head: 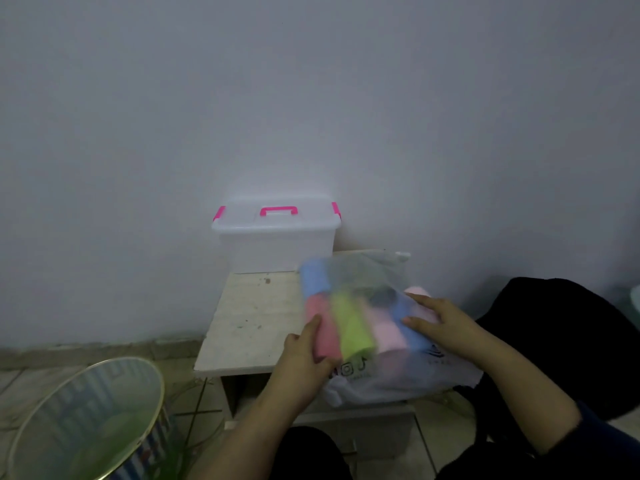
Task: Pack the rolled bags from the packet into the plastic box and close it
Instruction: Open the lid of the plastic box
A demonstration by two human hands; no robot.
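Observation:
A clear plastic packet point(388, 379) lies on the right half of a small white table point(242, 327). Inside it are several rolled bags: pink point(320, 323), green point(351, 327), pale pink point(384, 332) and blue point(313, 277). My left hand point(304, 351) grips the packet's left side at the pink roll. My right hand point(440, 320) presses flat on the packet's right side. A white plastic box point(277, 247) with a shut lid, pink handle and pink clips stands at the table's back edge against the wall.
A round bin point(86, 420) with a gold rim stands on the tiled floor at the lower left. A black bag or cloth point(561, 337) sits at the right, beside the table. A plain wall rises right behind the box.

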